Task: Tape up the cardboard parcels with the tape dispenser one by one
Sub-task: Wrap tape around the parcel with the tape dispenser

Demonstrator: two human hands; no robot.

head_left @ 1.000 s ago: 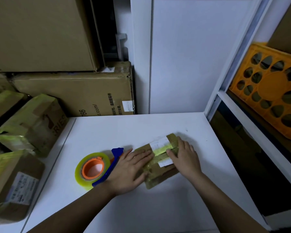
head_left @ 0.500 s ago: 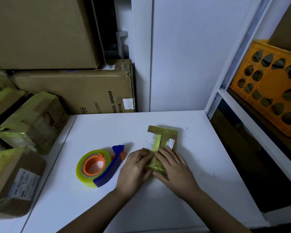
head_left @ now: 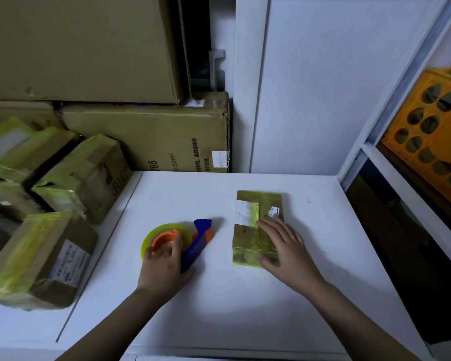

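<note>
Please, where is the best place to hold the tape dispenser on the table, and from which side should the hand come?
Probably the blue handle of the tape dispenser, approached from above and the near side: it lies flat, its handle slanting toward the person. The left hand already covers the roll's near edge.

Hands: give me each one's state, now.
Left hand: grips the tape dispenser.
Right hand: open, fingers flat on the small parcel.
</note>
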